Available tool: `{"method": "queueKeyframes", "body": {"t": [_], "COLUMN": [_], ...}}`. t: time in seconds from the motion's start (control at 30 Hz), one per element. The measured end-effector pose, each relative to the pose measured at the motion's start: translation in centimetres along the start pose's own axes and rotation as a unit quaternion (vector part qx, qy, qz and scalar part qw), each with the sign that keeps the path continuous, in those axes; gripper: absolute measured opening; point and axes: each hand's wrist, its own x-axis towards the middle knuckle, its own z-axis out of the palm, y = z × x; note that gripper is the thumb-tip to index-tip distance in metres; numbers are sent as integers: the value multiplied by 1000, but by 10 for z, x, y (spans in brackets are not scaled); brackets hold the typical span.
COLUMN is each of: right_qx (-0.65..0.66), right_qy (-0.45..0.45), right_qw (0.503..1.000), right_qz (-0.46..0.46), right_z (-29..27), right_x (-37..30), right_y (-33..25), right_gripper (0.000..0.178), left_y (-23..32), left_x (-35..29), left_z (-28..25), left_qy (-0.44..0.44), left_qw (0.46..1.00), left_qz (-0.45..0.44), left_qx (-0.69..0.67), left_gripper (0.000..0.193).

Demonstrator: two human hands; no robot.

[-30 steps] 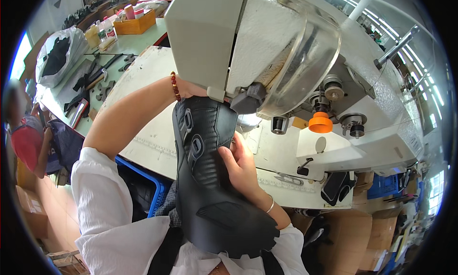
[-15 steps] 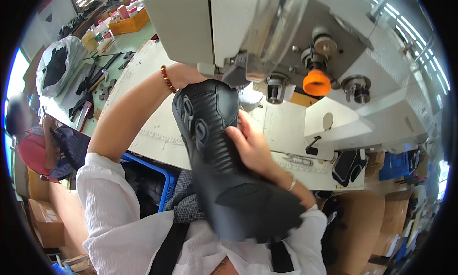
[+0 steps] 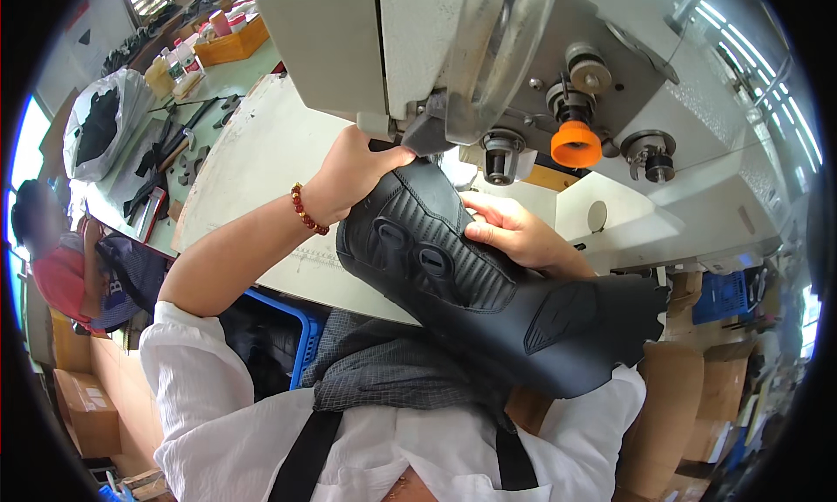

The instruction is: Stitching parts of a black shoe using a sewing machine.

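Observation:
A black shoe upper (image 3: pixel 488 328), ribbed and padded with two raised loop-like pieces, is stretched from under the sewing machine's head (image 3: pixel 327 49) down to the lower right. At its top end my left hand (image 3: pixel 353 175) pinches the edge, thumb pointing in beside the grey presser area. My right hand (image 3: pixel 514 230) grips the upper's right edge a little lower, fingers closed, thumb on top. The broad toe end with its notched rim hangs over my right forearm. The needle itself is hidden behind the grey guard (image 3: pixel 427 134).
An orange knob (image 3: pixel 576 145) and metal dials project from the machine. A blue crate (image 3: pixel 307 349) stands below the white tabletop (image 3: pixel 248 153). Farther left, a green table (image 3: pixel 205 110) bears tools and a plastic bag (image 3: pixel 109 123). A person (image 3: pixel 65 275) sits at the left edge.
The upper has turned, its toe end swinging from the lower middle out to the right. My left hand has come into view on its top edge, and my right hand has shifted right.

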Motion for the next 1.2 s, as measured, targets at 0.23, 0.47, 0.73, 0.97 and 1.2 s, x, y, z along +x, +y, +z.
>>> {"method": "queueKeyframes", "body": {"t": [0.23,0.47,0.73,0.97,1.2], "right_qx": [44,9,54,90,99], "right_qy": [28,108,167,190,174], "right_qw": [999,993,981,971,973], "right_qz": [0,-44,-88,-118,-111], "right_z": [2,28,47,63,63], "right_x": [3,8,12,19,16], "right_y": [10,22,22,23,26], "right_gripper": [46,43,40,41,41], "left_y": [-2,17,28,-26,1], "left_x": [10,20,30,64,46], "left_z": [-5,-18,-25,-48,-63], "left_qy": [-6,-96,-180,-333,-249], "left_qw": [999,986,979,917,962], "left_qz": [53,95,58,145,-66], "left_qx": [3,98,82,-162,-89], "left_gripper": [30,36,39,30,31]}}
